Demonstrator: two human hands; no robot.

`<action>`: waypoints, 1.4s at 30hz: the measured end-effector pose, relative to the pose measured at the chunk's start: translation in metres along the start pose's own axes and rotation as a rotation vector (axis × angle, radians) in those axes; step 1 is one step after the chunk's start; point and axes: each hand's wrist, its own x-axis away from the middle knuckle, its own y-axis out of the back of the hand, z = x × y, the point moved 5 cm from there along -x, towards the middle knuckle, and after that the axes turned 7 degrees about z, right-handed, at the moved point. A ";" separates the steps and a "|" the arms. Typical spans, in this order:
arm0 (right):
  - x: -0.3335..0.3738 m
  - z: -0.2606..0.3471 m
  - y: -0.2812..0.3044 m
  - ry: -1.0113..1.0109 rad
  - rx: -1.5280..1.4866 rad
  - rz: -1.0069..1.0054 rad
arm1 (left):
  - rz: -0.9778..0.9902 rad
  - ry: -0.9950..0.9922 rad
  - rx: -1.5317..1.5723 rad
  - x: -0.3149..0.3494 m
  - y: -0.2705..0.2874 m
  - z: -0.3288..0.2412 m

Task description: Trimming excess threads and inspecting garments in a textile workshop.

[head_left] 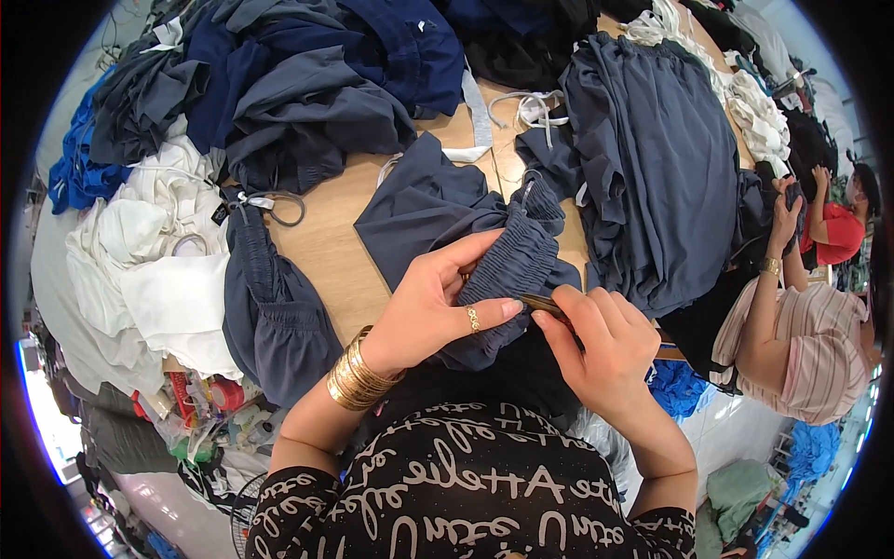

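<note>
My left hand (pixel 430 306) grips the gathered elastic waistband (pixel 512 256) of a slate-blue garment, its thumb lying across the ruffled fabric. In my right hand (pixel 603 347), pinched between thumb and fingers, is a small pair of metal thread snips (pixel 538 302). Their tip meets the waistband close to my left thumb; the rest of the tool is hidden by my fingers. The garment's smooth cloth (pixel 424 200) spreads over the wooden table (pixel 326 224) beyond my left hand.
A stack of slate-blue garments (pixel 652 168) lies to the right. Navy and grey clothes (pixel 307 93) heap at the far left, with white garments (pixel 158 242) nearer. Another slate-blue piece (pixel 270 307) hangs over the near edge. A person in a striped top (pixel 792 345) works at right.
</note>
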 end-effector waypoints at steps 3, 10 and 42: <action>-0.001 0.001 0.001 0.011 0.019 -0.007 | 0.000 0.008 -0.002 0.000 0.000 0.000; -0.004 0.003 0.005 0.033 0.059 0.003 | 0.016 0.015 0.011 -0.001 0.000 0.001; 0.017 -0.008 -0.015 -0.191 -0.439 -0.094 | -0.070 0.016 -0.167 0.015 -0.005 0.021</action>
